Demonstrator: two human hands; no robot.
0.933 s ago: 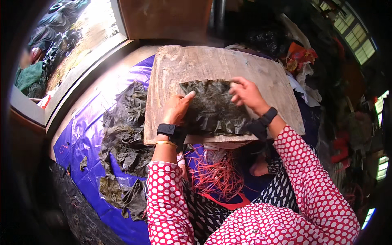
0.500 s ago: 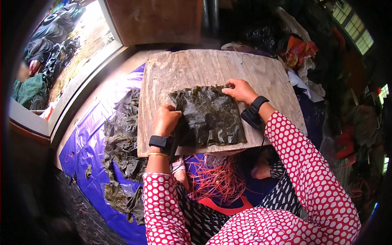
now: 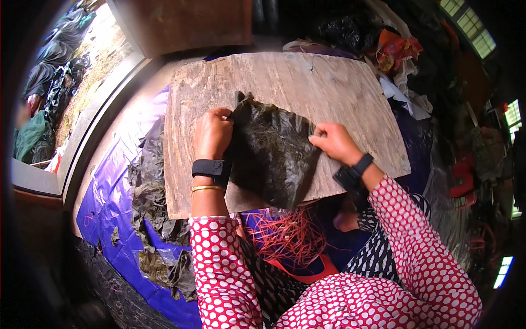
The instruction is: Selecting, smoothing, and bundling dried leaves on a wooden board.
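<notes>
Dark leaf sheet flattened on the board, both edges pinched

The left hand (image 3: 213, 131) grips the sheet's left edge and the right hand (image 3: 334, 141) grips its right edge, fingers closed on the dark wet leaf sheet (image 3: 271, 153), which lies on the wooden board (image 3: 307, 82), its near end overhanging. The sheet looks mostly spread. More crumpled leaves (image 3: 150, 208) wait on the purple tarp (image 3: 104, 197), and red string strands (image 3: 287, 236) lie below the board.

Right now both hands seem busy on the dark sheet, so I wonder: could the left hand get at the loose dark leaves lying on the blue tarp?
Probably yes. The left hand rests at the dark sheet's left edge, and the loose leaves lie just past the wooden board's left side, nothing between.
</notes>
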